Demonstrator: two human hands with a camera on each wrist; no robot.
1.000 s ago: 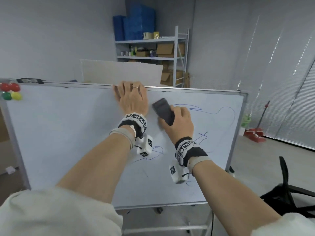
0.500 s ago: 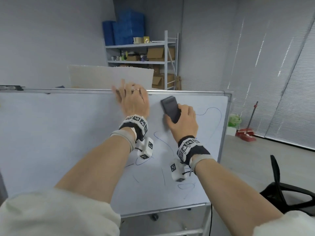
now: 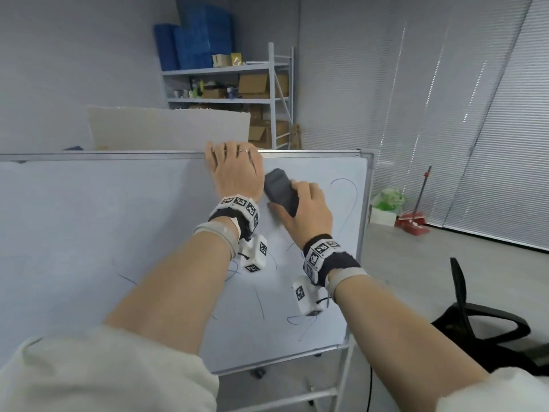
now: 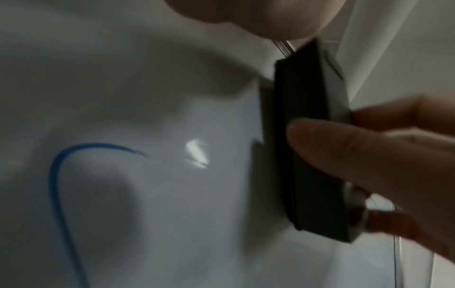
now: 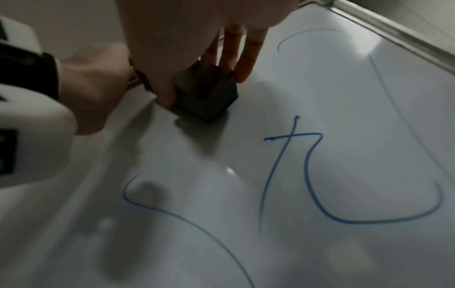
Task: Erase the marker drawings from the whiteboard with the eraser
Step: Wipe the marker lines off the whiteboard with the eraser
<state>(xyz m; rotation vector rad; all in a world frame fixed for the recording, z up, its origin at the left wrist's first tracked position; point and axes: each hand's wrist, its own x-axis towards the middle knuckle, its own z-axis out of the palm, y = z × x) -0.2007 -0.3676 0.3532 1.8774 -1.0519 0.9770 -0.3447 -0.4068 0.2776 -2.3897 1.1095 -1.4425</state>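
Observation:
The whiteboard stands on a wheeled frame in front of me, with thin blue marker lines left on its right half. My right hand grips a dark grey eraser and presses it flat on the board just under the top edge. In the right wrist view the eraser lies above a blue scribble. My left hand curls its fingers over the board's top rim, right beside the eraser. The left wrist view shows the eraser edge-on and a blue curve.
A metal shelf with cardboard boxes and blue crates stands behind the board. A black chair is at the lower right on the floor. A red broom and a green-bagged bin stand by the blinds.
The eraser swept right along the top of the board and back left beside my left hand. The blue line under the top edge is gone. My head view has turned right.

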